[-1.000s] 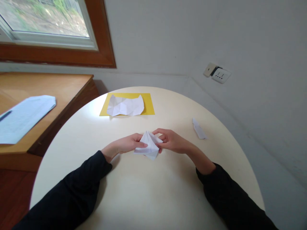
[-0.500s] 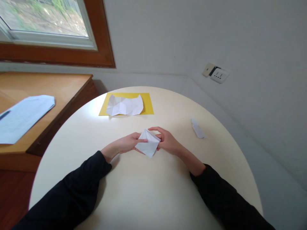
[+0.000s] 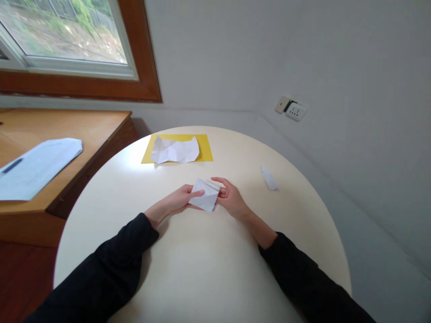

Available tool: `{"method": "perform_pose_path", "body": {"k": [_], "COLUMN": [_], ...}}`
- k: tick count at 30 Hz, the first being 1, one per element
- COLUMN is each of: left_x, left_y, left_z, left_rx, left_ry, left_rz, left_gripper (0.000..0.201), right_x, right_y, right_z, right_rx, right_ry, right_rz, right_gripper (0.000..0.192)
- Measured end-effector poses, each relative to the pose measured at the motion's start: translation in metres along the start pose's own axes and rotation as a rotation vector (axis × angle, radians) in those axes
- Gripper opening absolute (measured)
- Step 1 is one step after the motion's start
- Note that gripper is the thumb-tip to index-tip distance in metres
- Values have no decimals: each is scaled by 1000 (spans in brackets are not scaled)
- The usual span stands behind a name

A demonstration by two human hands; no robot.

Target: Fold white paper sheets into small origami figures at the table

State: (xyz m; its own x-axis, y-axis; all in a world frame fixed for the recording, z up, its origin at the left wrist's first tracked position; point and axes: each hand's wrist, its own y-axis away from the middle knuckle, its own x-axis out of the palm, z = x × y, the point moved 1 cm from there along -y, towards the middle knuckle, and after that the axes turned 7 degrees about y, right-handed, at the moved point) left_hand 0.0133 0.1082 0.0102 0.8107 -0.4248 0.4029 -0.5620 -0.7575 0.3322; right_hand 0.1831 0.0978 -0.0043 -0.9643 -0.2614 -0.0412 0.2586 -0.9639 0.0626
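Head camera looks down on my two hands meeting at the middle of the round cream table [image 3: 202, 269]. Between them lies a small folded white paper [image 3: 204, 196], flat on the tabletop. My left hand [image 3: 177, 200] pinches its left edge, thumb laid on top and the other fingers curled under or beside it. My right hand [image 3: 230, 198] pinches the right edge, index finger [image 3: 218, 180] stretched out along the far side, thumb pressed onto the paper. Farther back a creased white sheet [image 3: 175, 150] lies on a yellow sheet [image 3: 206, 150]. A small white paper scrap [image 3: 269, 178] lies well to the right. Papers [image 3: 37, 166] rest on the wooden desk [image 3: 84, 130] at left.
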Motion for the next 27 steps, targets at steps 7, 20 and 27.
{"method": "perform_pose_path", "body": {"k": [7, 20, 27], "left_x": [4, 36, 52], "left_y": [18, 58, 80], "left_z": [10, 34, 54], "left_rx": [81, 424, 556], "left_ry": [-100, 222, 353], "left_rz": [-1, -298, -432], "left_gripper": [32, 21, 14], "right_x": [11, 26, 42], "right_y": [25, 71, 102], "right_z": [4, 2, 1], "right_rx": [-35, -101, -131], "right_ry": [31, -88, -87], "right_rz": [78, -216, -241], "right_gripper": [62, 39, 41]}}
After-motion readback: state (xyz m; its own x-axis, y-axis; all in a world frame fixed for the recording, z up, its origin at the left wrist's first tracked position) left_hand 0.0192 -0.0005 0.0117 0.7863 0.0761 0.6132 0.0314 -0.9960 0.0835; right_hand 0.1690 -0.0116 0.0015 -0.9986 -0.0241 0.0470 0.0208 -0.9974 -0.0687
